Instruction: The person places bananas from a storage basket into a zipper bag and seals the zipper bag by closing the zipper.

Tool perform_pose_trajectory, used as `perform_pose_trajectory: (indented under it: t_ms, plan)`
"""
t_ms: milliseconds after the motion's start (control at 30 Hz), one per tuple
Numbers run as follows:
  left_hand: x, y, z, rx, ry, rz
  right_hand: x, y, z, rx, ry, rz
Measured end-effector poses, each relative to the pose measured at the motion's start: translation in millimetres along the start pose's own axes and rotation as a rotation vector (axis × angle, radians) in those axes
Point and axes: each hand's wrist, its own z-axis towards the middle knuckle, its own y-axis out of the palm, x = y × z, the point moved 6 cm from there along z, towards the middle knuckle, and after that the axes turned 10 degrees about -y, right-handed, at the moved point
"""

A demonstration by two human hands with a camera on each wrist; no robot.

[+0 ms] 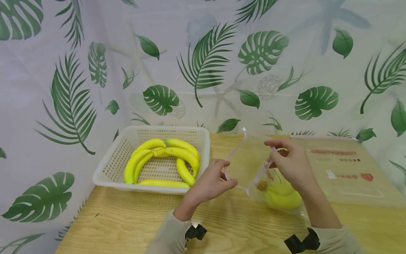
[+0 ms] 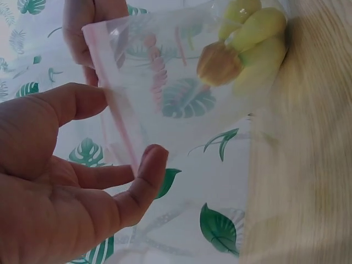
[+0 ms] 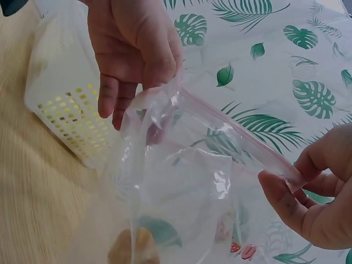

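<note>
A clear zip bag (image 1: 258,176) with a pink closure strip stands mouth up above the table, its rim spread apart. Inside lies a bunch of yellow bananas (image 1: 282,195), with a brown stem end visible through the film. My left hand (image 1: 209,180) holds the left side of the rim, fingers and thumb bent around the strip. Opposite it, my right hand (image 1: 293,164) pinches the other side of the rim between thumb and fingers, as the right wrist view shows closely. Reddish print on the bag shows in the left wrist view.
Left of the bag, a white plastic basket (image 1: 108,176) holds several loose bananas (image 1: 182,151). Flat clear bags (image 1: 352,169) with strawberry print lie at the right. A leaf-patterned sheet (image 1: 203,106) hangs behind the wooden table (image 1: 127,218).
</note>
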Motion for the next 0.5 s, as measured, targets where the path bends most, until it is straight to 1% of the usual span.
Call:
perform_pose_trajectory:
  t_ms: [100, 200, 300, 400, 500]
  plan:
    - [-1.9, -6.2, -0.5, 0.007, -0.009, 0.006, 0, 3.4, -2, 0.014, -0.017, 0.029]
    - [-3.5, -14.1, -1.4, 0.008, -0.01, -0.027, 2, 5.8, -3, 0.033, -0.027, 0.055]
    - [-4.4, -25.0, -3.3, 0.022, 0.001, -0.047, 4, 8.1, -3, 0.047, -0.029, 0.075]
    - [-3.2, -40.5, -4.6, 0.044, 0.023, -0.03, 6, 10.1, -2, 0.056, -0.022, 0.088]
    - [-1.2, -62.8, -3.9, 0.071, 0.02, 0.026, 8, 12.2, -1, 0.054, -0.018, 0.099]
